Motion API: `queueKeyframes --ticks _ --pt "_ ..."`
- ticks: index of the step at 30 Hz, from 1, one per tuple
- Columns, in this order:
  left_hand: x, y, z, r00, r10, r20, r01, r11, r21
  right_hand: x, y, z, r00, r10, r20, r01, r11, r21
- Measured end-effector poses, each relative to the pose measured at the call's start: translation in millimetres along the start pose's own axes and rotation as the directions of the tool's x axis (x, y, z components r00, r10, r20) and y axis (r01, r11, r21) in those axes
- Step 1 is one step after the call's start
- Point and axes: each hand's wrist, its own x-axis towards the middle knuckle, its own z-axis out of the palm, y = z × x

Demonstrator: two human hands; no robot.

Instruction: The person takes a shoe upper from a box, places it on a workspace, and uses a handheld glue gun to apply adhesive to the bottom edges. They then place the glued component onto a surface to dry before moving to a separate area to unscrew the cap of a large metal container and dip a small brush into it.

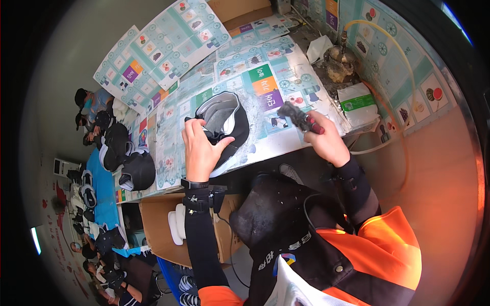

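A black shoe upper (241, 128) with a grey lining stands on the paper-covered table, its opening facing up. My left hand (198, 152) grips its near left edge, thumb and fingers bent over the rim. To the right, clear of the shoe upper, my right hand (327, 142) is closed round the red handle of a brush (295, 113). The brush's head is dark and clumped and points left over the table. Part of the handle is hidden inside my fingers.
Several dark shoe uppers (138, 171) lie at the table's left end. A crusted, lumpy pot (339, 64), a yellow hose (393, 33) and a white packet with a green label (357, 104) line the right side. Below the table sits a cardboard box (161, 224). Other people work farther left.
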Motion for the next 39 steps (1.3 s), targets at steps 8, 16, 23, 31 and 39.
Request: queueKeyframes --ticks 8,16,23,31,39 --pt "-4 -11 28 0.97 -0.112 -0.218 0.092 0.991 -0.099 -18 -4 38 0.975 0.035 0.218 -0.156 0.809 0.567" --pt "-1 -17 40 0.938 -0.217 -0.27 0.167 0.966 -0.197 -28 -13 59 0.965 -0.136 0.224 -0.004 0.849 0.529" --pt "-3 -21 33 0.953 -0.163 -0.253 0.122 0.978 -0.172 -30 -5 53 0.928 -0.277 0.249 0.144 0.883 0.447" --pt "1 -23 21 0.976 -0.141 -0.167 0.108 0.975 -0.194 -39 7 44 0.932 -0.277 0.233 0.168 0.902 0.398" --pt "15 1 25 0.913 -0.235 -0.332 0.244 0.97 -0.014 -41 19 42 0.946 -0.161 0.28 0.066 0.945 0.32"
